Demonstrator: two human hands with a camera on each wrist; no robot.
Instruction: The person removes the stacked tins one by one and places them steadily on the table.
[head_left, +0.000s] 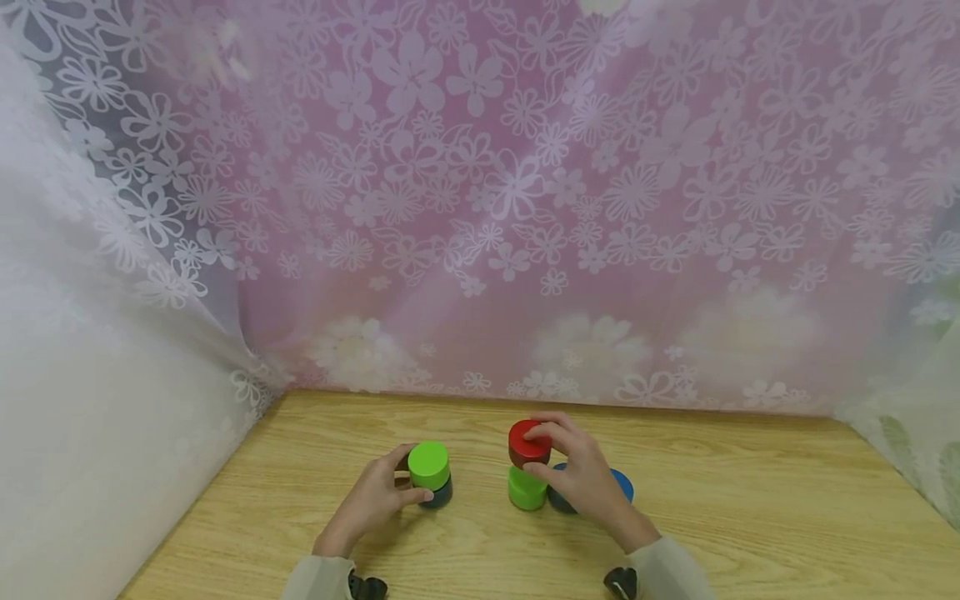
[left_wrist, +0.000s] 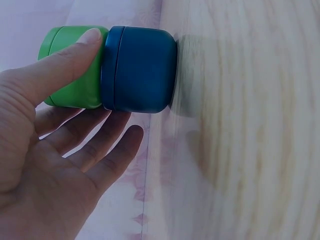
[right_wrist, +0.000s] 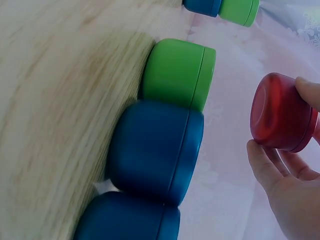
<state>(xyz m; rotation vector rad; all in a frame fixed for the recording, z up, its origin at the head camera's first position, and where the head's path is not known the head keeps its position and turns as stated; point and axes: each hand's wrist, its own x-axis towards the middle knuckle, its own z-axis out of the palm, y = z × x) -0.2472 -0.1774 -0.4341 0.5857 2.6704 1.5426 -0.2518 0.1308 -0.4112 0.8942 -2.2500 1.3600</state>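
On the left, a round green canister (head_left: pixel 429 465) with a lid stands on top of a dark blue canister (head_left: pixel 442 495). My left hand (head_left: pixel 372 497) grips the green one, thumb across its near side and fingers behind; the left wrist view shows the blue one (left_wrist: pixel 145 70) resting on the table. My right hand (head_left: pixel 588 477) holds a red canister (head_left: pixel 528 445) between thumb and fingers. A gap separates it from the tops of the standing canisters in the right wrist view. Below it stands another green canister (right_wrist: pixel 172 72), beside a blue one (right_wrist: pixel 152 150).
A second blue canister (head_left: pixel 623 485) stands right of the first, partly hidden by my right hand. The wood-grain table (head_left: pixel 735 492) extends to both sides. A pink flowered curtain (head_left: pixel 480 250) hangs along its back edge, with pale cloth (head_left: pixel 112 375) at the left.
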